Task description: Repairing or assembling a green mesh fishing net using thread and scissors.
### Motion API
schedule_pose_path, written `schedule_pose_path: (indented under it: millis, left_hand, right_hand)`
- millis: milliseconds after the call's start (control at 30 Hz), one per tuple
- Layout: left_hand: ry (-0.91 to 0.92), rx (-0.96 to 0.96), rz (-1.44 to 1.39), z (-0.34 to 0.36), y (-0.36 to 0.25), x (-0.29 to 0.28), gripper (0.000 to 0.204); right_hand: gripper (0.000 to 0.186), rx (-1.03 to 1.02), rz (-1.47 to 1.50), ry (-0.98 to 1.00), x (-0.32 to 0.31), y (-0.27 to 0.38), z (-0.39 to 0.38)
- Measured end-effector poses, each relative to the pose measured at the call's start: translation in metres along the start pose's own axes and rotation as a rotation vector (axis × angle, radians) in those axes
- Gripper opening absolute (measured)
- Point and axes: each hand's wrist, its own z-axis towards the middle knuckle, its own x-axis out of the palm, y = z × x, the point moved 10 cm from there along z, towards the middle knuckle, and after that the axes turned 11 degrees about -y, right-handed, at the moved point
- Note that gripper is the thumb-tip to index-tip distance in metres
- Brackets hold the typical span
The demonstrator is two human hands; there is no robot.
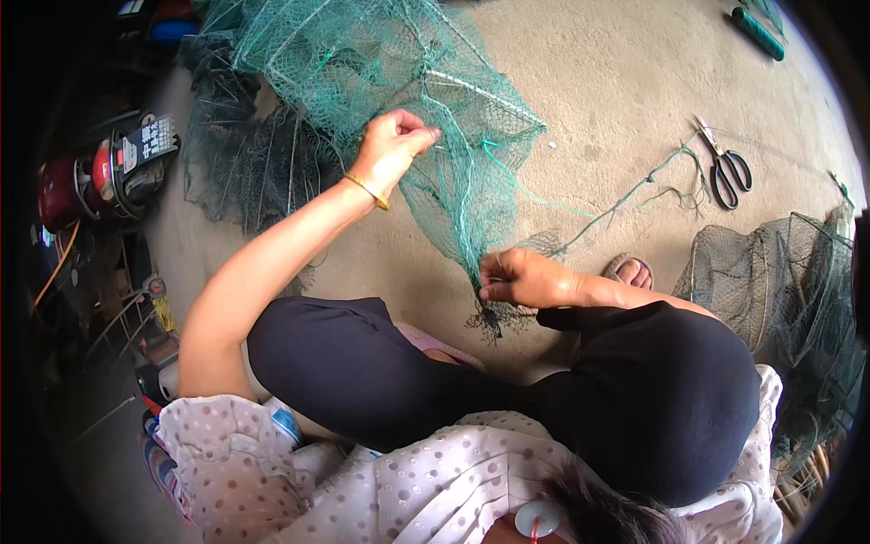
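Note:
A green mesh net [326, 54] with white-edged frames spreads out from the top of the view and narrows to a bunched lower end, where dark, frayed mesh hangs. My left hand [394, 150], with a yellow band at the wrist, is over the net with thumb and fingertips pinched; what lies between them is too small to make out. My right hand [521, 276] is closed on the gathered end of the green net, just above my right knee. A thin green cord [616, 207] runs from near that end toward black-handled scissors [725, 172] on the concrete floor.
Dark netting [231, 163] lies to the left, and framed netting [770, 272] to the right. A green roll [757, 32] is at the top right. A red machine [63, 190] stands at the left. My sandalled foot [632, 270] is beside my right hand.

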Motion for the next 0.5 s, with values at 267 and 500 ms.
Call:
schedule_pose_path:
  millis: [267, 500]
  left_hand:
    - [-0.016, -0.070, -0.126, 0.012, -0.002, -0.001, 0.012]
    - [0.132, -0.242, -0.509, -0.002, 0.000, 0.012, 0.008]
  right_hand:
    - [0.022, 0.297, 0.409, -0.359, -0.089, -0.022, 0.031]
    - [0.020, 0.446, 0.486, -0.170, -0.066, -0.036, 0.069]
